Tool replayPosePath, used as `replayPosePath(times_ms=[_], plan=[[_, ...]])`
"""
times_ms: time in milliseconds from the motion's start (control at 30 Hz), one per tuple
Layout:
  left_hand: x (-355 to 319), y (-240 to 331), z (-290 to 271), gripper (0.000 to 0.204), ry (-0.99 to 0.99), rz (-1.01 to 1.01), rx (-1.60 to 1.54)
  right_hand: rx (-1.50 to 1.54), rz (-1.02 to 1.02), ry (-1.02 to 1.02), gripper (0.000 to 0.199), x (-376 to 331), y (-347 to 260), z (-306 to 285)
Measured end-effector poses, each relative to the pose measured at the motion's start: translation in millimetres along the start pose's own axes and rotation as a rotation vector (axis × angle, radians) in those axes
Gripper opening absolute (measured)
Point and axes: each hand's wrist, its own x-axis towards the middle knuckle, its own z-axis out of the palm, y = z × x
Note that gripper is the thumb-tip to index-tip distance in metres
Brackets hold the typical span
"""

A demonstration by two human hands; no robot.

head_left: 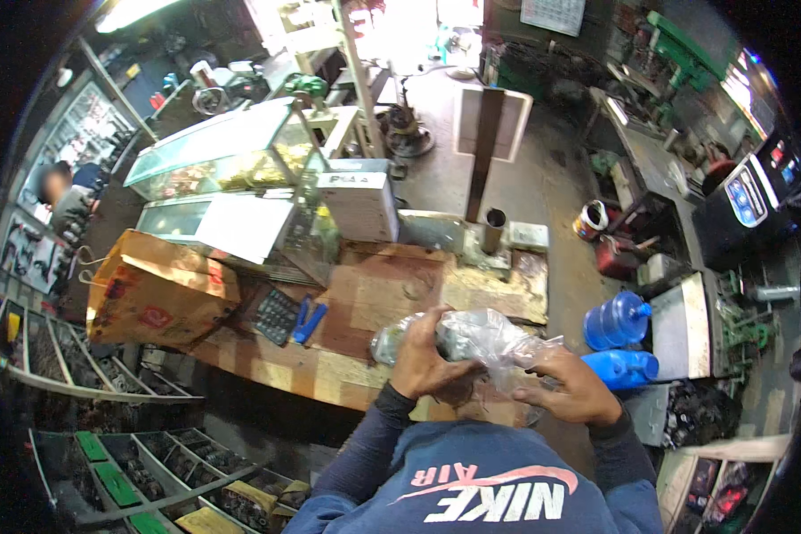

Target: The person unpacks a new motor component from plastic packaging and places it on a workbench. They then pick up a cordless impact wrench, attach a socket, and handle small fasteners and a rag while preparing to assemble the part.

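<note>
Both hands hold a clear plastic bag [472, 343] above the near edge of the wooden worktop [374, 303]. The left hand [427, 360] is closed around its bulk, the right hand [565, 387] pinches its loose end; contents look like small metal parts, though blurred. Judged step: handling the bag's mouth, which calls for a steady left grip.

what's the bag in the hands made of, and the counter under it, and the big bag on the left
Bag: thin clear plastic, glossy and crinkled, dark contents showing through. Counter: looks like worn wood, brown and patchy. Big bag: brown paper, matte and creased, likely kraft.
</note>
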Motion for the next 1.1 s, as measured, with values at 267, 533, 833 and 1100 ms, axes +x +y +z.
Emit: replayPosePath(times_ms=[267,533,833,1100], plan=[[-11,0,-2,0.081,-0.001,-0.031,-0.030,0.074,0.030,0.337,0.023,17,12,28],[-13,-5,-1,0.077,0.005,0.049,-0.108,-0.461,-0.051,0.163,0.022,19,34,33],[-17,-4,-4,0.082,-0.013,0.050,-0.082,-0.029,-0.186,0.163,0.023,21,3,14],[-23,-17,-8,0.094,-0.075,0.088,-0.075,-0.185,-0.351,0.293,0.082,44,34,51]])
